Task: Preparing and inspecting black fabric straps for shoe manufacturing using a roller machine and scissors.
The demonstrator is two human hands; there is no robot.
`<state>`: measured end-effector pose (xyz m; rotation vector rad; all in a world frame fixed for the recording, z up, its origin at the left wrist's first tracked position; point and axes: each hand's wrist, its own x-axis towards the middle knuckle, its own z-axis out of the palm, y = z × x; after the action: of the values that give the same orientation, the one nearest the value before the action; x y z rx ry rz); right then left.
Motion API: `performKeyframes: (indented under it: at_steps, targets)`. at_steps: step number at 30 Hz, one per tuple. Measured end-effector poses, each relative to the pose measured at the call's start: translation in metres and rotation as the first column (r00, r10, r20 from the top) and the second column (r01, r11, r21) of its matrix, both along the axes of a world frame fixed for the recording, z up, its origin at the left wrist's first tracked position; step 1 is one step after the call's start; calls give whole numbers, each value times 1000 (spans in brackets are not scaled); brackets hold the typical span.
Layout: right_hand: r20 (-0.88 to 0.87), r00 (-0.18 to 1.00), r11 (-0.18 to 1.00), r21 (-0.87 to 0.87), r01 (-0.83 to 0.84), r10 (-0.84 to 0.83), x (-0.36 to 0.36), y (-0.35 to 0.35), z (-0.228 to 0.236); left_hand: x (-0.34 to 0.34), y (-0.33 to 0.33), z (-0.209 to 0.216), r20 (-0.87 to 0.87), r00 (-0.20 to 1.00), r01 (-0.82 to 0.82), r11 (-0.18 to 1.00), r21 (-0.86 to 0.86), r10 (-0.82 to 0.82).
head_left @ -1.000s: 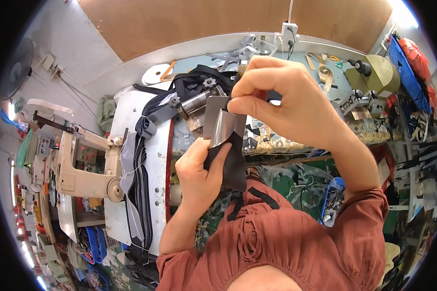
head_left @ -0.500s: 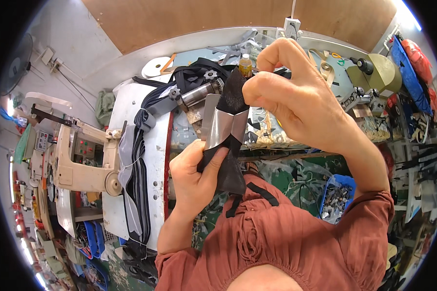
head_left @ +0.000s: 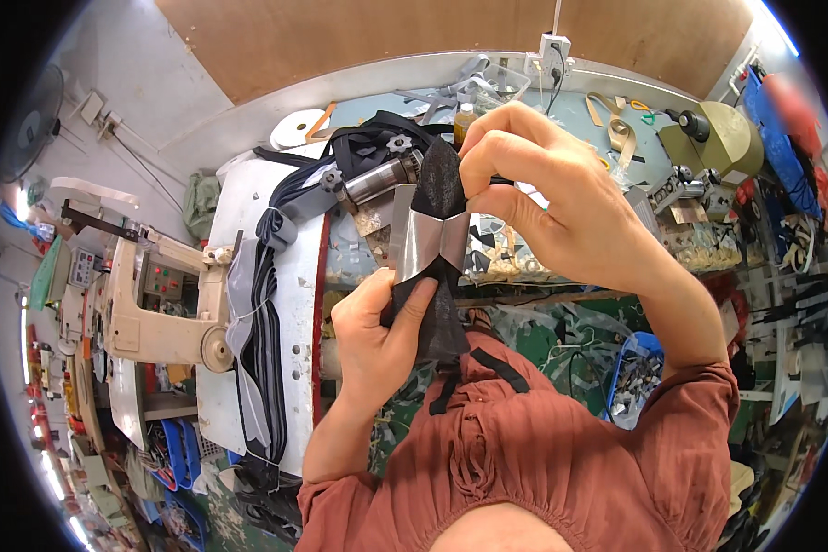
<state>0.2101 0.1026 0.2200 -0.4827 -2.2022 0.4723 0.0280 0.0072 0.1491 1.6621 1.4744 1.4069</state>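
Note:
A bent, shiny metal sleeve (head_left: 423, 241) wraps around a black fabric piece (head_left: 440, 179), which sticks out above it in a pointed, cupped shape and hangs below it as a flap. My left hand (head_left: 373, 336) is closed on the lower part, its thumb pressed on the black fabric just under the metal and its other fingers behind. At the upper right edge of the fabric my right hand (head_left: 561, 207) is closed, finger and thumb tips meeting the edge. The exact contact of these fingertips is partly hidden.
A cream sewing machine (head_left: 166, 313) stands left, beside a white table (head_left: 290, 386) bearing bundled dark straps (head_left: 265, 340). Behind my hands are a metal roller (head_left: 377, 181), a yellow bottle (head_left: 464, 120) and scraps on the workbench. A blue basket (head_left: 649, 342) of scraps sits on the floor.
My right hand has come down a little along the fabric edge, and its raised fingers have lowered. The left hand, sleeve and fabric have shifted slightly right and turned more upright.

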Motion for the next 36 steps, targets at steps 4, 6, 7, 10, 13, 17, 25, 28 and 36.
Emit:
performKeyframes:
  at_steps: [4,6,7,10,13,17,25,28,36]
  targets:
    - [-23,1000,995,-100,5,-8,0,1,-1,1,3,0,-28,1000,0,1000,0,0]
    - [-51,998,982,-187,14,-24,0,-1,-3,1,4,1,-24,1000,0,1000,0,0]
    - [-61,997,977,-212,24,-38,-1,-1,-3,2,5,1,-10,1000,0,1000,-13,-1]
    - [-80,993,975,-214,64,-83,-3,0,-6,2,7,-1,-17,1000,-18,999,-36,18]
    - [-98,987,990,-63,124,-130,-6,2,-9,2,12,-2,-117,991,-63,998,27,66]
    - [-135,974,981,-86,172,-182,-14,4,-18,9,18,0,-199,974,-79,986,147,107]
    - [-163,968,954,-263,143,-190,-18,4,-23,11,26,-13,-236,969,-41,991,130,71]
    - [-129,972,945,-289,155,-199,-18,7,-21,15,27,-12,-239,969,-36,991,126,65]
    - [-44,988,944,-305,128,-148,-21,26,-21,14,31,-19,-86,996,-8,995,-95,0]
